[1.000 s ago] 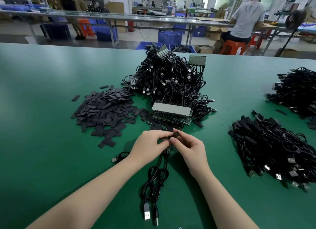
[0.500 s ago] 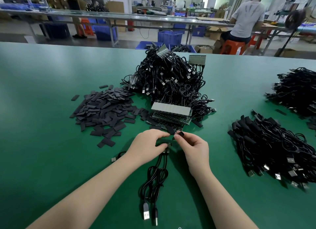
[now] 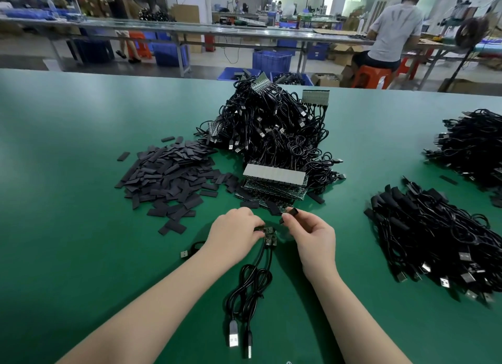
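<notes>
My left hand [image 3: 234, 234] grips a small green circuit board [image 3: 270, 236] low over the green table [image 3: 68, 255]. Two black USB cables [image 3: 251, 287] run from the board toward me, and their plugs [image 3: 233, 336] lie near the front edge. My right hand [image 3: 312, 233] pinches a short black sleeve [image 3: 290, 213] between thumb and fingers, just right of and above the board, apart from it.
A heap of flat black sleeves [image 3: 168, 176] lies at the left. Behind the hands sits a stack of circuit boards [image 3: 274, 184] and a big pile of cables [image 3: 271, 129]. More cable bundles [image 3: 434, 233] lie at the right. A person [image 3: 391, 29] sits at a far bench.
My hands have drawn apart. The right hand has lifted the black sleeve up and to the right, off the board, which now shows beside my left fingers.
</notes>
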Action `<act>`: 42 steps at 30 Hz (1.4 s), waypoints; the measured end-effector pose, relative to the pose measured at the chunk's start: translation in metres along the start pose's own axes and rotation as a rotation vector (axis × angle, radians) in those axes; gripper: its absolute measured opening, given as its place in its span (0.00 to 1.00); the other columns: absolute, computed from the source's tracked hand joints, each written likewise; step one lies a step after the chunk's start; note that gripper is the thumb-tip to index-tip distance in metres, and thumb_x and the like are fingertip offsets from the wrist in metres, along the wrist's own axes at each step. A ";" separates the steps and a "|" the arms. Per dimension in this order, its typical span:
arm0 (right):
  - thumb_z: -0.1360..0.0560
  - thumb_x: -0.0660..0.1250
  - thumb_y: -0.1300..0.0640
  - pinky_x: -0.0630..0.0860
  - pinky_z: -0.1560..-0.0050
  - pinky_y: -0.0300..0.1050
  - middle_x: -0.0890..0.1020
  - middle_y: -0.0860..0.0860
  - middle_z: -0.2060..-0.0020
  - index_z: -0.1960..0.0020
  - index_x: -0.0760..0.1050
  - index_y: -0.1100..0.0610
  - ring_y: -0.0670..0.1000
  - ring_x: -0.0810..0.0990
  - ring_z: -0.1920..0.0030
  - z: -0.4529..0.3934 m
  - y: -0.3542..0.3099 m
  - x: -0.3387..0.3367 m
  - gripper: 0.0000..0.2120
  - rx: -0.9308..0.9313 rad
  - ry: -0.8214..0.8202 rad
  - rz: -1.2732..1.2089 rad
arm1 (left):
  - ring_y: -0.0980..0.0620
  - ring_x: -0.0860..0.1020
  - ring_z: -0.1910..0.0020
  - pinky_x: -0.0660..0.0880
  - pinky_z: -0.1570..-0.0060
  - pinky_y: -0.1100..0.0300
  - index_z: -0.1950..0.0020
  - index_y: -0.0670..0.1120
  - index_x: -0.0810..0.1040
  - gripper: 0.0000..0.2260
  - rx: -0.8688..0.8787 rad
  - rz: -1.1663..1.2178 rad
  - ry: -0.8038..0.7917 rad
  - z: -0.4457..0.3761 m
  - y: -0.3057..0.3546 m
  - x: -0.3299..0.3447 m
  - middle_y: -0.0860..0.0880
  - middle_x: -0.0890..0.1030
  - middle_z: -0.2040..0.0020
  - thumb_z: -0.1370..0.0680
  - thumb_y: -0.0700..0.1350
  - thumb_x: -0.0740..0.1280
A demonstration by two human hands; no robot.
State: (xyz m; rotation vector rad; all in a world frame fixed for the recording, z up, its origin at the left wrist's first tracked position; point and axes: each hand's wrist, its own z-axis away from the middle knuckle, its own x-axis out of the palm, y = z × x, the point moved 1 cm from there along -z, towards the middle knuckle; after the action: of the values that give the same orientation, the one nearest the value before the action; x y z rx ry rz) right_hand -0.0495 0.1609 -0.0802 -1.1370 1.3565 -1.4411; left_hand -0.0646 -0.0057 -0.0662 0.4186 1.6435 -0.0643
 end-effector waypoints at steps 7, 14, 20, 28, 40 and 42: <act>0.28 0.76 0.59 0.81 0.50 0.46 0.87 0.50 0.59 0.54 0.84 0.51 0.49 0.85 0.56 -0.001 0.002 0.000 0.04 -0.008 -0.009 0.014 | 0.54 0.76 0.44 0.72 0.44 0.58 0.40 0.53 0.80 0.10 -0.055 0.186 0.252 0.014 0.002 0.017 0.56 0.81 0.44 0.19 0.49 0.63; 0.27 0.75 0.60 0.81 0.54 0.42 0.87 0.50 0.59 0.54 0.83 0.51 0.46 0.84 0.58 -0.001 0.007 -0.001 0.05 -0.062 -0.062 0.019 | 0.57 0.78 0.45 0.75 0.44 0.56 0.41 0.52 0.81 0.10 0.007 0.342 0.339 0.023 0.004 0.010 0.58 0.81 0.46 0.20 0.48 0.66; 0.26 0.74 0.60 0.81 0.51 0.48 0.86 0.49 0.58 0.55 0.82 0.50 0.49 0.85 0.56 0.000 0.008 0.002 0.06 -0.107 -0.113 0.079 | 0.57 0.78 0.47 0.75 0.45 0.56 0.43 0.53 0.82 0.11 0.016 0.372 0.314 0.026 0.003 0.009 0.58 0.82 0.48 0.25 0.48 0.72; 0.25 0.72 0.64 0.80 0.57 0.37 0.87 0.52 0.56 0.53 0.81 0.55 0.48 0.85 0.56 0.002 0.007 0.000 0.05 -0.095 -0.132 -0.024 | 0.54 0.80 0.48 0.76 0.47 0.53 0.43 0.50 0.83 0.09 0.053 0.338 0.347 0.026 0.005 0.008 0.55 0.84 0.49 0.22 0.48 0.69; 0.25 0.72 0.64 0.80 0.59 0.38 0.87 0.53 0.59 0.54 0.80 0.55 0.50 0.86 0.57 0.001 0.006 0.000 0.05 -0.072 -0.152 -0.104 | 0.53 0.80 0.48 0.76 0.45 0.53 0.42 0.49 0.84 0.11 0.032 0.393 0.387 0.027 0.004 0.007 0.53 0.84 0.49 0.23 0.47 0.70; 0.25 0.72 0.64 0.80 0.59 0.38 0.87 0.53 0.59 0.55 0.80 0.55 0.49 0.86 0.58 0.000 0.006 0.000 0.05 -0.067 -0.148 -0.111 | 0.53 0.80 0.48 0.76 0.45 0.53 0.42 0.49 0.84 0.11 0.025 0.402 0.393 0.027 0.004 0.007 0.53 0.84 0.49 0.23 0.47 0.70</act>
State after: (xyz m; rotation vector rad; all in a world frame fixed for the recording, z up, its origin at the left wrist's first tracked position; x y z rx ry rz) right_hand -0.0491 0.1607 -0.0858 -1.3537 1.2631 -1.3689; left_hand -0.0386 -0.0081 -0.0756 0.8127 1.9104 0.3168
